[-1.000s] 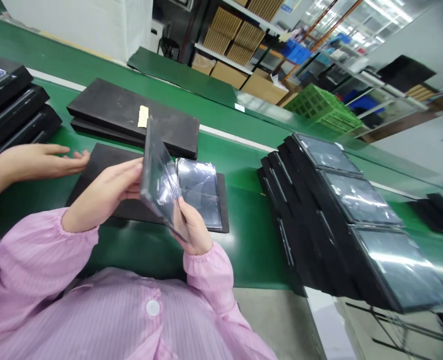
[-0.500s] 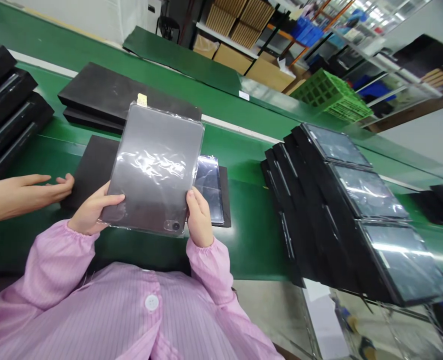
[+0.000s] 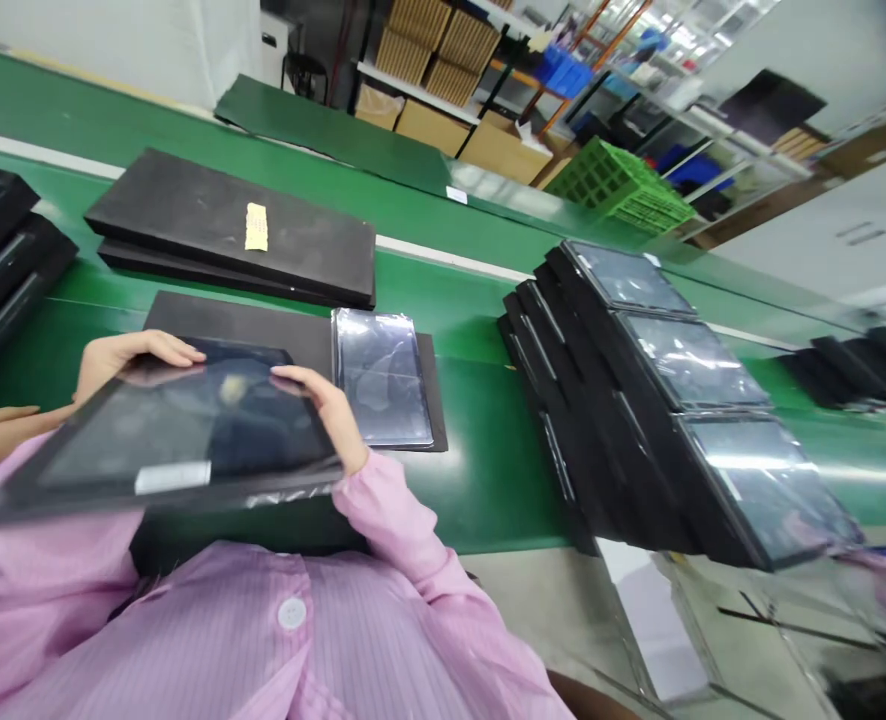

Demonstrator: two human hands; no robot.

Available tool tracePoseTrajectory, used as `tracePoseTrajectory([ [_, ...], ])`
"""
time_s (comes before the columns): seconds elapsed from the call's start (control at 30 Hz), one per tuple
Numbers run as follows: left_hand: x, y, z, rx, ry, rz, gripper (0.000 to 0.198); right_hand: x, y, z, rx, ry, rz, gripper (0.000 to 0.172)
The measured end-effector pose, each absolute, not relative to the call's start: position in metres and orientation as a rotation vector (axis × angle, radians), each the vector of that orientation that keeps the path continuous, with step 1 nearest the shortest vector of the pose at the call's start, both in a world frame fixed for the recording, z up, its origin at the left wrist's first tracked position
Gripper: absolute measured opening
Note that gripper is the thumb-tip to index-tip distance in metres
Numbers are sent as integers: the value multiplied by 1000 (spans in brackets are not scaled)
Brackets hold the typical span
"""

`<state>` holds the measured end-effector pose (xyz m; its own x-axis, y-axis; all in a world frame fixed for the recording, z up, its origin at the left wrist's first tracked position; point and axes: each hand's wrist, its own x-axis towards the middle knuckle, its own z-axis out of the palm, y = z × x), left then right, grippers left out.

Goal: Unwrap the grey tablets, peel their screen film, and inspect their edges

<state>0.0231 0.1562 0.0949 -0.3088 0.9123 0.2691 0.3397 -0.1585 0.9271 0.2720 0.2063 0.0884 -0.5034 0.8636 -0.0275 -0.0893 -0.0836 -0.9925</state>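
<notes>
A black tablet [image 3: 188,425] in clear film is tilted low before me, its glossy screen upward, with a white label near its front edge. My left hand [image 3: 124,358] is closed on its far left edge, thumb or fingertips over the screen. On the right edge, my right hand [image 3: 330,415] grips it too. Beside my right hand, a second film-wrapped tablet [image 3: 381,380] lies on a black foam tray [image 3: 433,390]. From the left edge another person's hand [image 3: 8,430] reaches in, partly behind the held tablet.
Two stacked black foam boards [image 3: 203,215] lie behind, a yellow sticker [image 3: 256,227] on top. Stacks of black trays stand left [image 3: 19,270] and right, the right stack [image 3: 600,400] carrying wrapped tablets [image 3: 702,360]. Beyond the green bench [image 3: 480,450] are a green crate [image 3: 615,185] and shelving.
The tablet has turned from its back to its screen side and moved down and left, still between both hands. The yellow sticker now shows whole on the boards. The other person's hand is lower.
</notes>
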Motion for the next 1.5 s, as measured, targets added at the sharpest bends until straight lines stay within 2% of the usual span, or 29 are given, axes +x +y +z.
tracePoseTrajectory([
  [0.1, 6, 157, 87, 1657, 1542, 1553, 23, 265, 199, 75, -830, -1176, 1962, 52],
  [0.17, 1, 158, 81, 1693, 1606, 1606, 28, 266, 197, 66, -904, -927, 2103, 60],
  [0.27, 6, 163, 77, 1686, 1694, 1735, 58, 270, 195, 57, -913, -741, 2294, 56],
  [0.33, 15, 168, 77, 1652, 1723, 1811, 68, 271, 192, 56, -885, -782, 2330, 48],
  [0.53, 34, 172, 82, 1572, 1706, 1936, 48, 269, 191, 65, -817, -861, 2248, 47],
  [0.67, 35, 165, 81, 1513, 1763, 1822, 12, 272, 199, 74, -806, -933, 2180, 46],
  [0.77, 32, 157, 72, 1648, 1781, 1692, 32, 275, 203, 79, -842, -923, 2173, 43],
  [0.9, 24, 145, 63, 2051, 1913, 1491, 23, 279, 211, 85, -866, -928, 2220, 36],
  [1.0, 17, 139, 71, 2539, 1711, 1369, 27, 282, 223, 95, -850, -917, 2242, 37],
  [1.13, 17, 136, 90, 2979, 1693, 1414, 42, 284, 226, 113, -686, -745, 2250, 47],
  [1.23, 33, 131, 96, 3054, 1864, 1545, 51, 278, 202, 117, -549, -658, 2207, 71],
  [1.27, 42, 129, 94, 3023, 1949, 1539, 52, 273, 192, 115, -532, -675, 2192, 74],
  [1.4, 86, 119, 73, 2601, 2401, 1468, 50, 244, 166, 103, -704, -772, 2032, 55],
  [1.5, 109, 115, 57, 2499, 2385, 1411, 48, 228, 174, 97, -925, -673, 1887, 34],
])
